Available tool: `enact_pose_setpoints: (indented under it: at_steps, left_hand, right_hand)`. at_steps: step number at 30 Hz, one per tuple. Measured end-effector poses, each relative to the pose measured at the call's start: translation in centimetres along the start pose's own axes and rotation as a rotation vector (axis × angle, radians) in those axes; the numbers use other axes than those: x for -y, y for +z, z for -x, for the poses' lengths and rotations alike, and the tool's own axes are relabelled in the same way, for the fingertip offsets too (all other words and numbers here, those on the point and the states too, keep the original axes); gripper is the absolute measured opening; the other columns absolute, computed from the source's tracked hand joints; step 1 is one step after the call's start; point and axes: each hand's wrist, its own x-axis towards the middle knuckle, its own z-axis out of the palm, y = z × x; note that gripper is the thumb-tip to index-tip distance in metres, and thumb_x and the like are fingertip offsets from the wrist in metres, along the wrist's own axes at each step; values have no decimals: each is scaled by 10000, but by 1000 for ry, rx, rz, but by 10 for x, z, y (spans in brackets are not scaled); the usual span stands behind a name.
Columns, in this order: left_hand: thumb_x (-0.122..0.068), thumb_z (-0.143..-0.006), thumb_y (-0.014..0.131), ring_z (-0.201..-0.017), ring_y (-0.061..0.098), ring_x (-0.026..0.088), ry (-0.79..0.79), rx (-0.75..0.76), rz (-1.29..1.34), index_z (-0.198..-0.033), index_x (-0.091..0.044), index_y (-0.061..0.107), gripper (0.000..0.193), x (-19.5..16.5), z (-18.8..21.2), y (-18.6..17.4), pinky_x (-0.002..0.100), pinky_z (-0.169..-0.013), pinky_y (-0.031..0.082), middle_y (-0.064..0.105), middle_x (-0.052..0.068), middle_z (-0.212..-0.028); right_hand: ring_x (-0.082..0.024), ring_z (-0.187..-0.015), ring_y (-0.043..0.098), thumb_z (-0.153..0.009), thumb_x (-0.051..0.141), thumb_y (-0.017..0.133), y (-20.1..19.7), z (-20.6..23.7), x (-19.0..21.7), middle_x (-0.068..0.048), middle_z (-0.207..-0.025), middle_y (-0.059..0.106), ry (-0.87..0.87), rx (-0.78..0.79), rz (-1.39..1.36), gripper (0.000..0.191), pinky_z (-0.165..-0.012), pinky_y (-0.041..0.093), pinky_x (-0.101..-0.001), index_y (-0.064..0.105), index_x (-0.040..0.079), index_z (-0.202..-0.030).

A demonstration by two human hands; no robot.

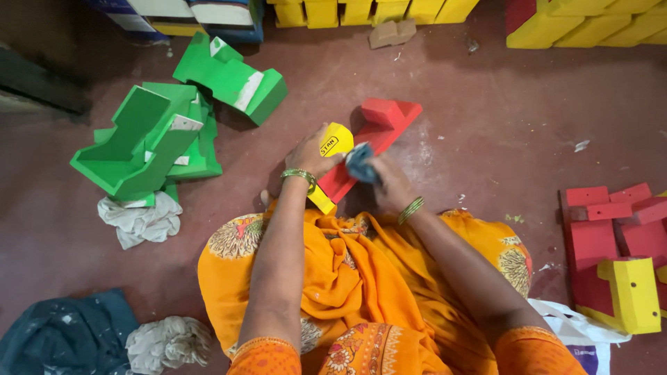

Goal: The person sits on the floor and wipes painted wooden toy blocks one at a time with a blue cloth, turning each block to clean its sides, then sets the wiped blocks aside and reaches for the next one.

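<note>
Probably light, rigid red-and-yellow angular painted block (361,142), steadied under curled left hand (313,154), right hand (389,182) pinching crumpled blue-grey cloth (360,163) against it.

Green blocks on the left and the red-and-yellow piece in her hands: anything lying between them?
Head view: only bare floor lies between the green blocks and the red-and-yellow piece. The white rag sits lower, under the green pile.

single head view, steep downward, close over lap and floor (486,125)

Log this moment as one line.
left hand: holds red-yellow block | right hand: presses blue cloth on block | green blocks: left
</note>
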Motion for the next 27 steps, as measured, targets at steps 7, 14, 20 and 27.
enact_pose_setpoints:
  at_steps: [7,14,20,27]
  left_hand:
    - [-583,-710,806,-1349,525,294,19,-11,18,-1576,-214,344,1049,-1,1,-1,453,-1101,416,556,116,-1470]
    - [-593,-720,792,-1303,563,313,16,-8,-7,-1594,-221,311,1064,-9,9,0,457,-1089,444,573,131,-1441]
    - [-567,-723,803,-1332,518,335,53,-102,-63,-1569,-230,285,1048,-19,19,8,524,-1090,393,536,117,-1465]
    - [-552,-750,786,-1306,527,353,30,-118,-149,-1591,-248,276,1029,-26,29,19,558,-1086,384,545,148,-1402]
  right_hand:
    - [-360,-1231,548,-673,260,750,11,8,53,-75,-1195,595,-513,346,354,434,-922,478,-504,659,258,-1096]
    - [-371,-1277,559,-867,142,629,-47,-6,-72,-177,-1456,513,576,229,872,507,-1040,451,-498,617,161,-1374]
    - [-263,-1102,700,-843,-76,740,-97,-1,-84,-131,-1223,689,370,-717,182,534,-972,550,-377,575,54,-1334]
    - [-220,-789,689,-833,44,799,-46,-34,-3,-112,-932,669,272,-399,21,438,-682,548,-339,519,53,-1170]
